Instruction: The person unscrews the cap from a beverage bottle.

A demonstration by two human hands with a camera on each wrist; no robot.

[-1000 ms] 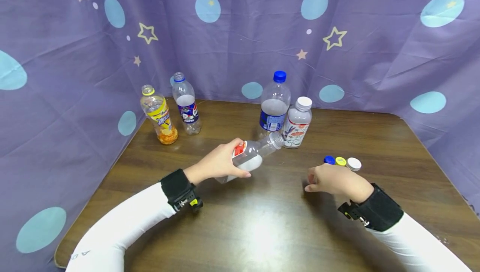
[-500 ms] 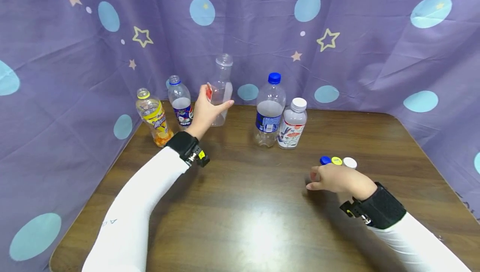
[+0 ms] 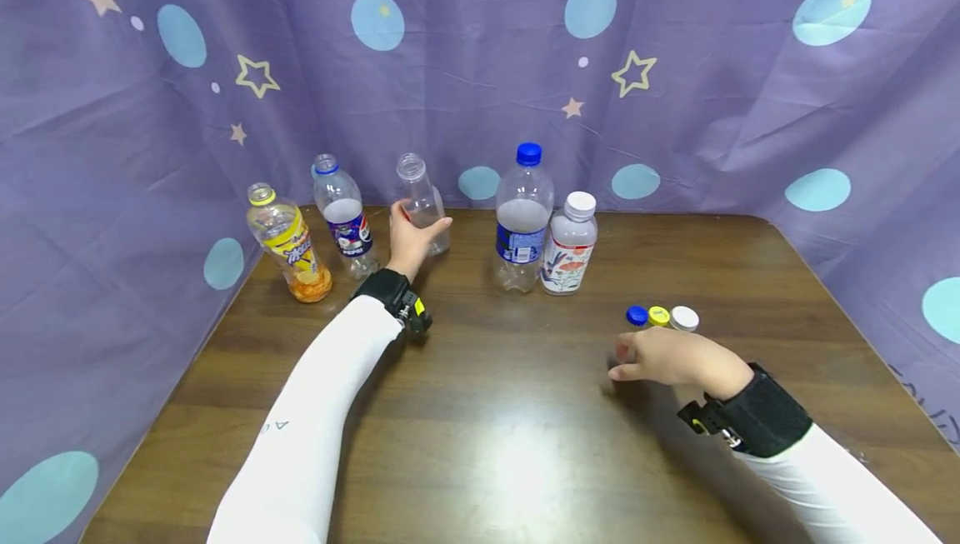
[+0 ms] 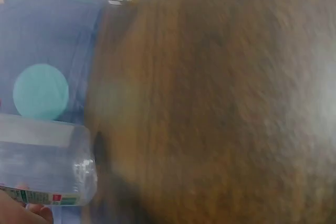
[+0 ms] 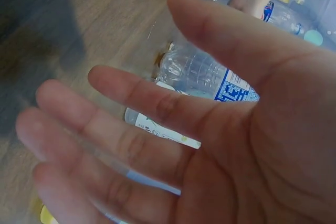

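Head view, near to far. Nearest the camera, the right hand rests on the wooden table, fingers relaxed and spread, holding nothing; the right wrist view confirms an open palm with straight fingers. Just beyond its knuckles lie three loose caps in a row, touching one another: a blue cap, a yellow cap and a white cap.

Farther back, at mid-table, stand two capped bottles side by side: a blue-capped bottle with a blue label, and just to its right a white-capped bottle with a floral label. Both walls look cloudy in the upper part; whether liquid is inside cannot be told.

Left of these, the left hand curls around the lower body of the clear uncapped bottle, which stands roughly upright near the table's back edge, mouth open. The left wrist view shows its base close to the wood, though contact cannot be judged through the blur.

Further left stand a Pepsi bottle, uncapped, blue ring at the neck, and, nearest the left edge, a yellow-labelled bottle, uncapped, with orange residue at its bottom.

Behind everything hangs a purple curtain printed with stars and pale blue ovals.
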